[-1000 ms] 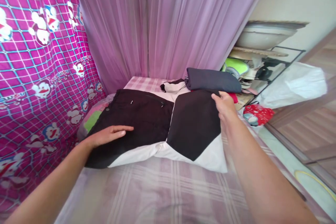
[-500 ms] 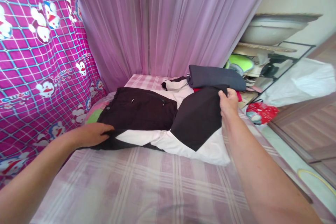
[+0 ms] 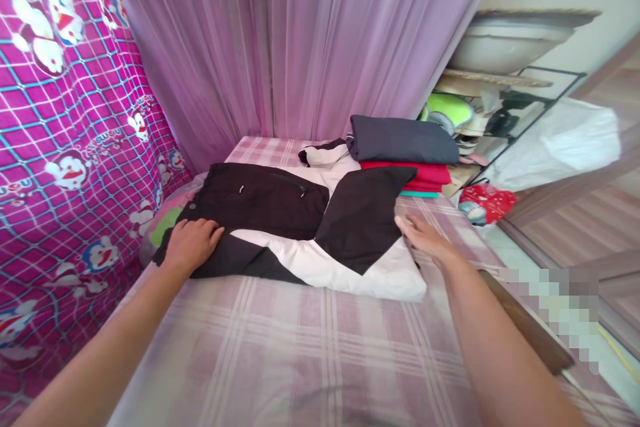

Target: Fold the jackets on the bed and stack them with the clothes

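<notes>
A black-and-white zip jacket lies partly folded on the checked bedsheet. Its black part on the left has a small white mark and a short zip; white fabric shows along the front edge and at the back. My left hand rests flat on the black cloth at the left end, fingers stretched and holding nothing. At the right end, my right hand is beside the jacket's edge with its fingers extended. Whether those fingertips touch the cloth I cannot tell.
Behind the jacket, a folded dark grey garment lies on red folded cloth. A flat brown object is near the bed's right edge. A rack and a red bag stand beyond. Curtains hang behind.
My right hand has let go of the dark flap's far corner and come down toward me along the right edge. My left hand now lies flatter on the cloth. The view has shifted slightly.
</notes>
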Motion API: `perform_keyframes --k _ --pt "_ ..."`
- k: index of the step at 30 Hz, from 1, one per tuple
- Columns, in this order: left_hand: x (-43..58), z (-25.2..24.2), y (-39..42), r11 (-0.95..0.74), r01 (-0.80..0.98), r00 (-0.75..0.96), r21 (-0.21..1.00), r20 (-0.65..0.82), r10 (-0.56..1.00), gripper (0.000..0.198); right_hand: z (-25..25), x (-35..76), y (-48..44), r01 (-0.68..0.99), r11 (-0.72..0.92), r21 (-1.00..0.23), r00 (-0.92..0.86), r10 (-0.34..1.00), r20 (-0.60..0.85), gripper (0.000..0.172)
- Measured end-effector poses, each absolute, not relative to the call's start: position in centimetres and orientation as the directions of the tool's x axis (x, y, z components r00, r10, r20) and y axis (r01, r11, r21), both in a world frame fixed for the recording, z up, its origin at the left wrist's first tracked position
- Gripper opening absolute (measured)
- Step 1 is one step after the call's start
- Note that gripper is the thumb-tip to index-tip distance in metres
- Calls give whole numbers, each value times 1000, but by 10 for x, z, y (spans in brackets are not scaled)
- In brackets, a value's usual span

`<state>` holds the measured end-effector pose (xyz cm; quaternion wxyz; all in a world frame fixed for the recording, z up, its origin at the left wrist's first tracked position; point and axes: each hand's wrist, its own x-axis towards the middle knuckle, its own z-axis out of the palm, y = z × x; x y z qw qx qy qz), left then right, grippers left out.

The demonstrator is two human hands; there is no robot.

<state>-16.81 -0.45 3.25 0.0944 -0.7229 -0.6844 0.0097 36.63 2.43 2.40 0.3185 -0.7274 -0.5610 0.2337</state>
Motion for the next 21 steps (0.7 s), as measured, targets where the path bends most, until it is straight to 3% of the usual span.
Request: perform_keyframes --k 4,7,12,17,21 --pt "-165 34 0 8 990 7 -142 106 994 55 11 360 -34 684 -159 -712 155 985 -72 62" --pt "-160 34 0 26 984 -7 -177 112 994 55 7 347 -51 763 -173 -622 160 984 -78 67" --pt "-157 39 -6 13 971 6 -240 80 997 56 19 336 -40 864 -190 -466 166 982 -93 55" --pt "-152 43 -26 -19 965 27 -263 26 999 56 38 363 -39 806 -81 -587 19 994 -110 43" --pt "-147 39 -47 -80 969 84 -236 9 996 56 40 395 -49 690 -122 -714 -50 975 -215 48"
